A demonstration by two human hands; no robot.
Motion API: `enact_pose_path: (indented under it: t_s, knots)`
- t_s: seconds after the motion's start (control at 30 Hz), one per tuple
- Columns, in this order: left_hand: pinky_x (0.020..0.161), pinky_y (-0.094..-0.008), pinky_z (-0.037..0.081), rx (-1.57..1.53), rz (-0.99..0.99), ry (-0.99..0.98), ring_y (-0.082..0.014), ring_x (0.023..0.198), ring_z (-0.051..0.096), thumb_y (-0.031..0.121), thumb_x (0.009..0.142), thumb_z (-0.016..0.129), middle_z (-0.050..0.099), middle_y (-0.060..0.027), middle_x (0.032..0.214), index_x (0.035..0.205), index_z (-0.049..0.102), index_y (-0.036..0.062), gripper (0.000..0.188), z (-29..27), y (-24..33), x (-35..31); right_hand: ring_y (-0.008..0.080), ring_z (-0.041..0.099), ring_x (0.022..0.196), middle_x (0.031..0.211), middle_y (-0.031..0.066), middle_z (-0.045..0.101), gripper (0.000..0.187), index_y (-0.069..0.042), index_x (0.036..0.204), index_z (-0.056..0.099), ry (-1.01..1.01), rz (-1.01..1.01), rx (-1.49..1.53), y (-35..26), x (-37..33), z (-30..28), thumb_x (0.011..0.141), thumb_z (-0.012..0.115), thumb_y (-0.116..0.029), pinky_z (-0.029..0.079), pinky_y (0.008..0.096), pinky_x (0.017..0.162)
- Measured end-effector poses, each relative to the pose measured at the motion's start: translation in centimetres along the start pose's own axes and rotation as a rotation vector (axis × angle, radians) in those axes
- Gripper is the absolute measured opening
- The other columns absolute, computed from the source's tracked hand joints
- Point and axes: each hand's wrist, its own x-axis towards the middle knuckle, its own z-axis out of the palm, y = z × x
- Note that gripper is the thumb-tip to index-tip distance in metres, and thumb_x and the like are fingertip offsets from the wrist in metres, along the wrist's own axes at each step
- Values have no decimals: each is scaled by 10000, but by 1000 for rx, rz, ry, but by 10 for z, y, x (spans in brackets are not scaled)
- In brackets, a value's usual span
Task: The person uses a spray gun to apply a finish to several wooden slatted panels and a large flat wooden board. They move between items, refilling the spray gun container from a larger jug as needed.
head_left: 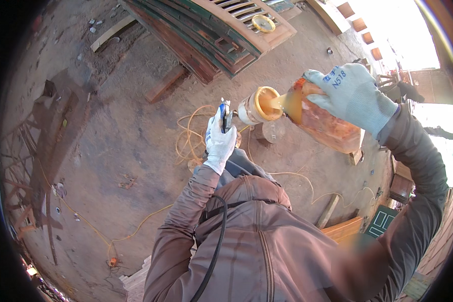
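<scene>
My left hand (220,141), in a white knit glove, is closed round a spray gun (226,115) with a blue and silver body. A white cup (247,110) is joined to the gun, its open mouth tilted to the right and coated with tan liquid. My right hand (345,90), gloved too, grips a translucent plastic jug (329,128) near its neck. The jug is tipped to the left, its mouth at the cup's rim, and a yellowish liquid (279,102) runs from it into the cup. Its lower part looks orange and stained.
Ahead lies a stack of wooden door panels (226,43), a round yellow lid (263,23) on top. A wooden block (167,83) rests beside it. Orange hose (189,133) coils on the floor near my feet. Scrap wood and metal frames (35,166) stand at the left.
</scene>
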Motion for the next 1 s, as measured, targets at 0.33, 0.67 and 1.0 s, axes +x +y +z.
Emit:
enact_pose_path:
  t_s: [0.33,0.67,1.0]
  knots:
    - [905,-398,510,67,47,11,-306,1071,623,115,835,677,588,-141,1185,1435,527,91,619,9,-8,5,225,702,712,747,45,663,269,-154,1083,700,75,-74,-53,3,3,7,950,641,-380,541,374,610]
    - [906,-405,507,66,98,5,-314,1056,627,123,835,670,597,-147,1180,1443,521,83,628,19,-13,7,155,619,598,701,24,643,455,-149,1319,628,15,-91,-102,11,-1,17,981,618,-454,482,325,599]
    - [917,-387,503,-128,12,-58,-294,1046,628,98,837,677,609,-132,1160,1405,559,59,581,31,-10,9,249,690,687,744,44,670,365,-178,1181,684,186,-11,28,22,-25,46,930,637,-439,517,396,576]
